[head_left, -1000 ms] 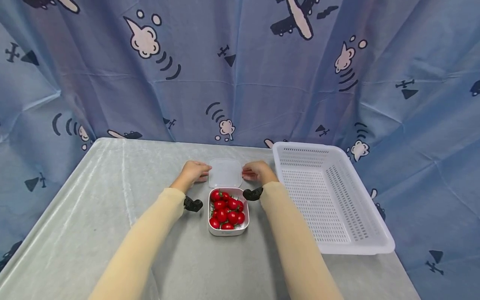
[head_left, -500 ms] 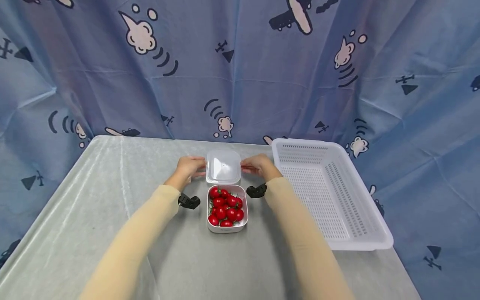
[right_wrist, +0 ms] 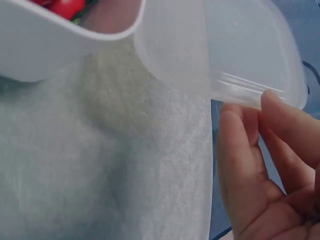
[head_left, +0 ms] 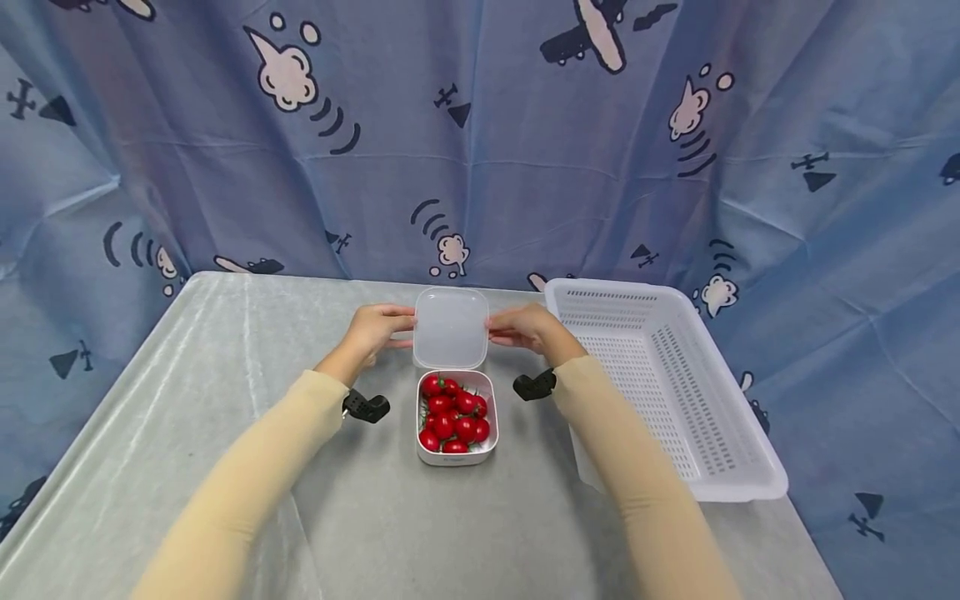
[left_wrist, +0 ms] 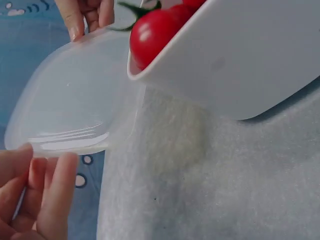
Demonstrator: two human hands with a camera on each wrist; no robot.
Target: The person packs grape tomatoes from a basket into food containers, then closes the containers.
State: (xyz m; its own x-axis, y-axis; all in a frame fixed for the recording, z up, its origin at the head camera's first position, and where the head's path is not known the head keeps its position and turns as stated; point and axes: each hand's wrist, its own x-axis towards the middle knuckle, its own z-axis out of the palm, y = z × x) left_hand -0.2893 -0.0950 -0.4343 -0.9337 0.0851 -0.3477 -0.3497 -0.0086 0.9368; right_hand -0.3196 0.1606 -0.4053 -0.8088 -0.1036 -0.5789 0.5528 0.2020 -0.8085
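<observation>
A translucent plastic lid [head_left: 451, 329] is held up, tilted, just behind a white square container [head_left: 456, 459]. My left hand [head_left: 372, 332] pinches its left edge between thumb and fingers, and my right hand [head_left: 525, 327] pinches the right edge. In the left wrist view the lid [left_wrist: 75, 95] hangs off the table, with the left hand [left_wrist: 37, 195] at its near edge. The right wrist view has the right hand [right_wrist: 270, 160] gripping the lid's rim. Several red cherry tomatoes [head_left: 444, 427] with green stems lie in the uncovered container.
A white perforated plastic basket [head_left: 742, 492] stands on the right of the table, close to the right forearm. The table [head_left: 187, 450] has a pale grey cover. Behind it hangs a blue patterned curtain [head_left: 390, 108].
The lid has risen off the table behind the container and tilted up, with both hands on its edges. Both forearms have spread slightly outward. The container and tomatoes stay put.
</observation>
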